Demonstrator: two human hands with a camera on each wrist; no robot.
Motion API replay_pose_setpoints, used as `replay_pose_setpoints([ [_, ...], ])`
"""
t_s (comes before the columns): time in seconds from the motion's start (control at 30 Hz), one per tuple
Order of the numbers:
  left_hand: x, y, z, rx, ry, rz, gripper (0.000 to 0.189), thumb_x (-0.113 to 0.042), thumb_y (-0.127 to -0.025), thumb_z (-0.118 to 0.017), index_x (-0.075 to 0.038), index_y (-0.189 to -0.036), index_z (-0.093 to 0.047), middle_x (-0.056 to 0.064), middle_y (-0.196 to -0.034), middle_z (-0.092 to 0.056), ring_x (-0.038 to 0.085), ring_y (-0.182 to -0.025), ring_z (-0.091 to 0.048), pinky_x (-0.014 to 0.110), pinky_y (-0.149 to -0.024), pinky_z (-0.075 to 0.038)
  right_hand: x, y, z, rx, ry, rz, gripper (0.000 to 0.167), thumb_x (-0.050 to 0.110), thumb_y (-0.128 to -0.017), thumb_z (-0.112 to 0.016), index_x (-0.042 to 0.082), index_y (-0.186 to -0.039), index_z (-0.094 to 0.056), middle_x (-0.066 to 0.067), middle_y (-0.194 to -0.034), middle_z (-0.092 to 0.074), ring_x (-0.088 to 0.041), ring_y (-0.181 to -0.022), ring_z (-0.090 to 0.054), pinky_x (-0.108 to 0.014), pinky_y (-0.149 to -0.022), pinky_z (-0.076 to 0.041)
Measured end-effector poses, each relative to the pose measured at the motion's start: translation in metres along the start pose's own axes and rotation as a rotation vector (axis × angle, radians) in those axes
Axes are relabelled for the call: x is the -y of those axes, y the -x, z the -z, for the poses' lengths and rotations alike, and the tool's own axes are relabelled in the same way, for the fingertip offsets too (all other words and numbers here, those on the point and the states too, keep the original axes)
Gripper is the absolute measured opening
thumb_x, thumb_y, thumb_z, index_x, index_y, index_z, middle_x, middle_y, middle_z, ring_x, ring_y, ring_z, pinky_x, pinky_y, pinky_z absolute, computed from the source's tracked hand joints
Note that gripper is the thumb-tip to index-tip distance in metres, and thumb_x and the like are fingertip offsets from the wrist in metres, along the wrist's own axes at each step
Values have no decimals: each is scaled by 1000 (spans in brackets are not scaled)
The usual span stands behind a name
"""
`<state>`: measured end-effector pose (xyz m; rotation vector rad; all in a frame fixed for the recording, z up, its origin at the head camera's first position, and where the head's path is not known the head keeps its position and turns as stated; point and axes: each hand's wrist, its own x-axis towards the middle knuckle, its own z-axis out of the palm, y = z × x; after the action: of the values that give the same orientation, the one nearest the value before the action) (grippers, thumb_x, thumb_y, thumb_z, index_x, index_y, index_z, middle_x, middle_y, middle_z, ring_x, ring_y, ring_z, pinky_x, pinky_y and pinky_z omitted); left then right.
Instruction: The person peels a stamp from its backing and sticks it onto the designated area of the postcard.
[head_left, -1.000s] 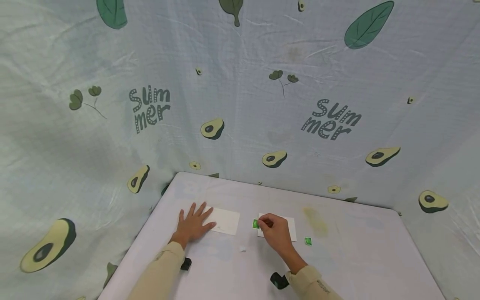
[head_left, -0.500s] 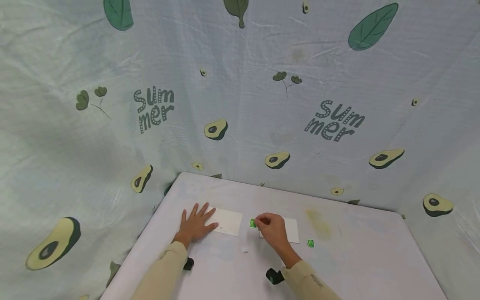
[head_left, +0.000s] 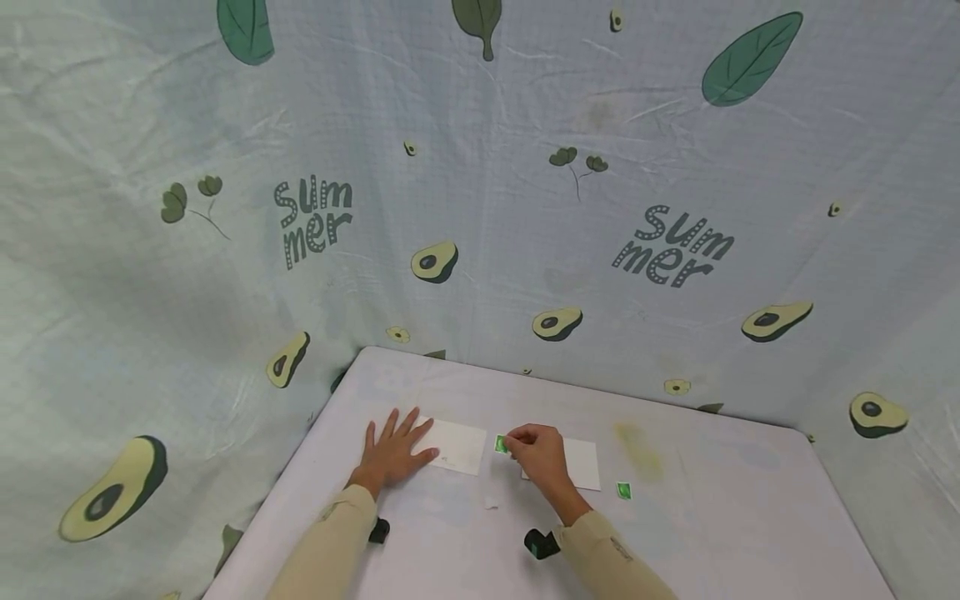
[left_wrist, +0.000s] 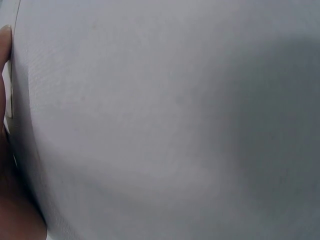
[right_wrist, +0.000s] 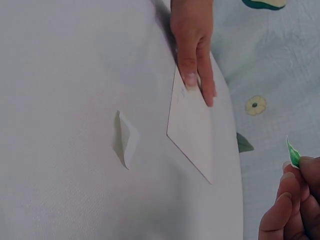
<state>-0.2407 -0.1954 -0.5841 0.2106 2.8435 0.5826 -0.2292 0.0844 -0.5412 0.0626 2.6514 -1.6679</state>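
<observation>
My left hand (head_left: 393, 454) rests with spread fingers on the left part of a white card (head_left: 461, 447); faint small print shows near the card's lower edge. Between thumb and forefinger, my right hand (head_left: 542, 457) pinches a small green sticker like a stamp (head_left: 500, 444) with a white border. In the right wrist view the sticker (right_wrist: 294, 155) stands up from the fingertips, raised above the table. A second white card (head_left: 583, 464) lies partly hidden behind the right hand. The left wrist view shows mostly tabletop, with a sliver of the left hand (left_wrist: 17, 200) at its edge.
Another green sticker (head_left: 624, 491) lies on the white table (head_left: 720, 517) right of the second card. A curled scrap of white paper (right_wrist: 129, 140) sits between the hands, nearer the person. Behind the table hangs a cloth (head_left: 480, 183) printed with avocados.
My right hand has carried the green sticker a little to the left, from the second card's edge toward the first card. The left hand stays on its card. The head view has shifted slightly.
</observation>
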Motion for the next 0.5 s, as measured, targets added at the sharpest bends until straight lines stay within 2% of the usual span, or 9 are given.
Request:
replay_pose_setpoints([
  [0.5,-3,3,3,-2,2,0,70,-58,-103,-53,-23,-162,-39,10,-176,-20,44,-163,-7,75,-125,1,-8,-15,-18,46,-35,-34,8,10,-94,-76,2,-94,-78,-8,-83,-74,-13,-67,-65,-27,-62,-56],
])
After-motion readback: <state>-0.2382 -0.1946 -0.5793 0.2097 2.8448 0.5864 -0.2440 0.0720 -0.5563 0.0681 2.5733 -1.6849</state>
